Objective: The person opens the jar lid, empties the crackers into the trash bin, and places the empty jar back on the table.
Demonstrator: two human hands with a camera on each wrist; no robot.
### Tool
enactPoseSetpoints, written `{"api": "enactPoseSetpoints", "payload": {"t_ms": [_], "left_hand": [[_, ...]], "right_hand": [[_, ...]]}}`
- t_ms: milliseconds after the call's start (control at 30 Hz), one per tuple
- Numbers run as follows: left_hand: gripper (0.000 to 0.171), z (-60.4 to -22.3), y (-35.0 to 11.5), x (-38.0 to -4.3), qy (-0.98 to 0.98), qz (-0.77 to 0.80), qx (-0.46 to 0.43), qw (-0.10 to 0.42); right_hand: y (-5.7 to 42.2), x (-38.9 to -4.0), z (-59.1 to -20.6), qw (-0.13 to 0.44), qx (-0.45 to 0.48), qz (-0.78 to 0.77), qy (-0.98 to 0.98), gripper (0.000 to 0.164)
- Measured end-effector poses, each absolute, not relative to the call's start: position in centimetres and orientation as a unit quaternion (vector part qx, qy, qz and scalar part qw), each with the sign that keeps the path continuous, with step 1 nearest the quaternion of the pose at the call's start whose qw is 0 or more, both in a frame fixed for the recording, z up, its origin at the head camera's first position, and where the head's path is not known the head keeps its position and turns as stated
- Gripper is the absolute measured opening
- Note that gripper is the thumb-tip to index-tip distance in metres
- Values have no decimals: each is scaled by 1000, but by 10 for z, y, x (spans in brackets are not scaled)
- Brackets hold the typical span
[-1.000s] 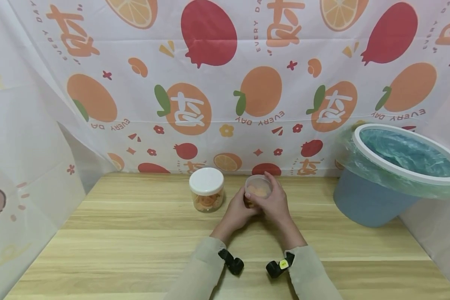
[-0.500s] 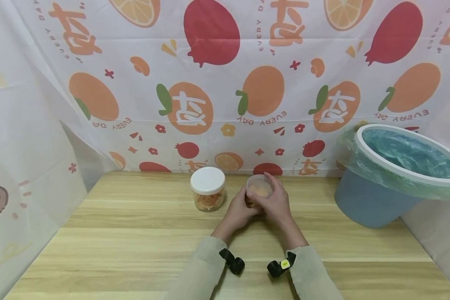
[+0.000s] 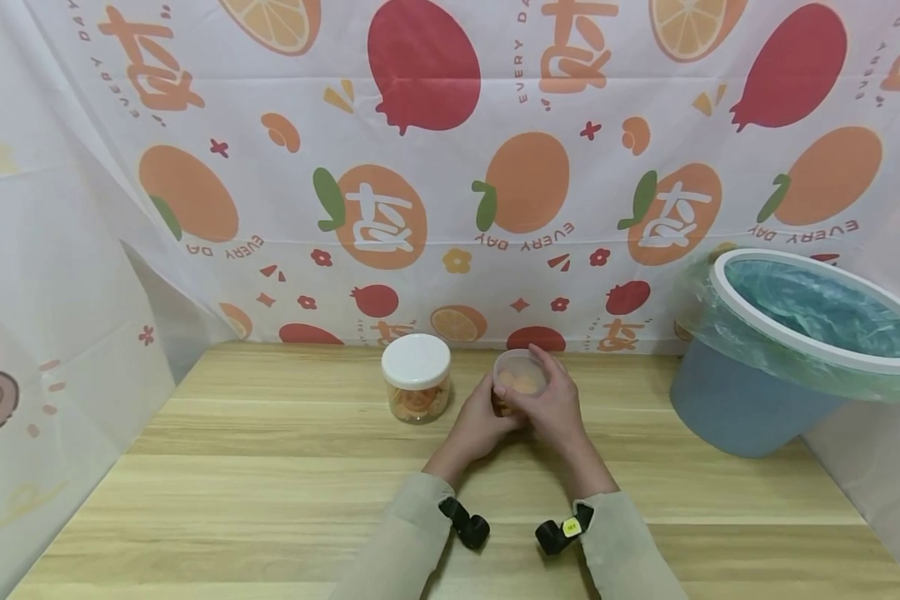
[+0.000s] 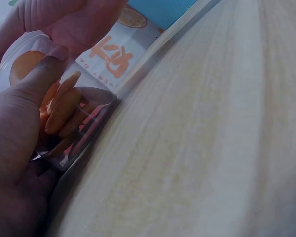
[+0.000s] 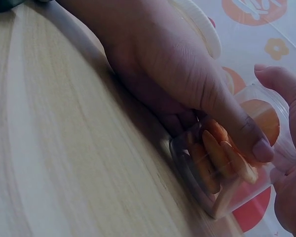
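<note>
Clear jar (image 3: 520,375) stood near the back of the wooden table (image 3: 232,483), and through its wall we could see orange-brown pieces (image 5: 217,155). The left hand (image 3: 482,423) was curled round its body, thumb across the side, while the right hand (image 3: 558,408) gripped the top. Just left of both we saw a white-lidded jar (image 3: 416,379). Well off to the right stood a blue bin (image 3: 753,400) with a green liner (image 3: 825,308), and behind hung a fruit-patterned cloth (image 3: 450,208).
</note>
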State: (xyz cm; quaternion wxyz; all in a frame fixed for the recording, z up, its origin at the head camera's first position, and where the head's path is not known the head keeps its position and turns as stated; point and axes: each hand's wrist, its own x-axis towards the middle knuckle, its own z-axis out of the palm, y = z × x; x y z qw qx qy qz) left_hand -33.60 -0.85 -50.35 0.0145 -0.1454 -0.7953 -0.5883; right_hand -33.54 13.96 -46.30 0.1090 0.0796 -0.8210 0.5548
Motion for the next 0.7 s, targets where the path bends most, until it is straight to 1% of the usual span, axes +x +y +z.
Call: {"api": "enactPoseSetpoints", "payload": {"t_ms": [200, 267, 333, 500, 567, 700], "left_hand": [[81, -503, -4, -336, -798, -582, -156, 18], [78, -502, -3, -335, -801, -578, -156, 16], [77, -502, -2, -335, -798, -582, -155, 11], [89, -500, 0, -334, -803, -579, -139, 3], [94, -500, -1, -334, -807, -576, -131, 5], [97, -502, -4, -334, -808, -577, -122, 8]], "right_hand": [[145, -335, -463, 118, 89, 553, -820, 87], [147, -334, -461, 130, 99, 547, -821, 86], [150, -333, -455, 154, 101, 549, -815, 84], [166, -330, -435, 208, 72, 575, -788, 79], [172, -331, -431, 209, 61, 579, -786, 79], [182, -335, -432, 198, 47, 568, -797, 83]]}}
